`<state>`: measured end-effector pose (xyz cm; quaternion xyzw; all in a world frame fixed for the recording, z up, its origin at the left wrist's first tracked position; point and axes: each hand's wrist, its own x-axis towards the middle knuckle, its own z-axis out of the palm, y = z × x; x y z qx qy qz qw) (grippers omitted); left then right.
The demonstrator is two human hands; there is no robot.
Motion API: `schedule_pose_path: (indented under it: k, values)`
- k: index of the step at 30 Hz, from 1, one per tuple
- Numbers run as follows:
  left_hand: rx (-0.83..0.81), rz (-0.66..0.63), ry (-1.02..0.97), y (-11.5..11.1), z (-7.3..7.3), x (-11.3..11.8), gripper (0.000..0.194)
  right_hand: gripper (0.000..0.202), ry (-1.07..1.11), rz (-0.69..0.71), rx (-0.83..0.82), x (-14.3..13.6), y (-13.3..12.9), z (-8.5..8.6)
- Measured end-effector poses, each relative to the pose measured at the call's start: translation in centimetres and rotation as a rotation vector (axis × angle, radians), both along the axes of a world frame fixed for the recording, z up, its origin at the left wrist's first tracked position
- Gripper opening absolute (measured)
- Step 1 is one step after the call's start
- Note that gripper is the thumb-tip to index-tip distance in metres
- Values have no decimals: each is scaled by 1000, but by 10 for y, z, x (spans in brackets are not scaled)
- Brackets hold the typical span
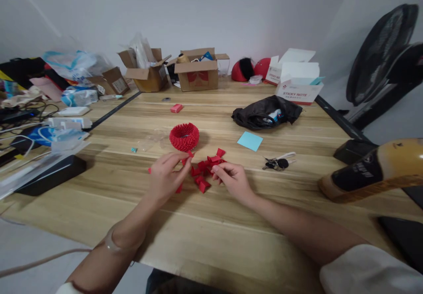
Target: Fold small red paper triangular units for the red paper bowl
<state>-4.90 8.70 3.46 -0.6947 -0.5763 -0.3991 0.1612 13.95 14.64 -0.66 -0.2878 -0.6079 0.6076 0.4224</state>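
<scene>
Between the thumb and fingertips of my left hand is a small red folded paper piece, just in front of a red bowl built from many such pieces. My right hand is at the right edge of a loose heap of red folded paper pieces. Its thumb and index finger are pinched together; what lies between them, if anything, is too small to make out. A few more red pieces are partly hidden behind my left hand.
Behind the bowl lies a small red packet. To the right are a blue sticky note, keys, a black bag and a large bottle. Cardboard boxes line the back; cables and a black case sit left.
</scene>
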Motion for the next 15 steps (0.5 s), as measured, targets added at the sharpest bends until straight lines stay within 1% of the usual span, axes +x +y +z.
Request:
schedule_pose_path:
  k: [3,7,10,15]
  values:
    - [51,-135,14,-1,-5,14,4,27,-5,65,20,0,-4,1]
    - [36,-254,25,-3,-4,25,5,31,8,95,17,1,-6,0]
    - [6,-305,-4,-3,-4,26,7,31,19,132,-5,1,-6,-2]
    - [-17,-334,-24,-3,-6,24,9,34,19,184,-74,0,-7,-1]
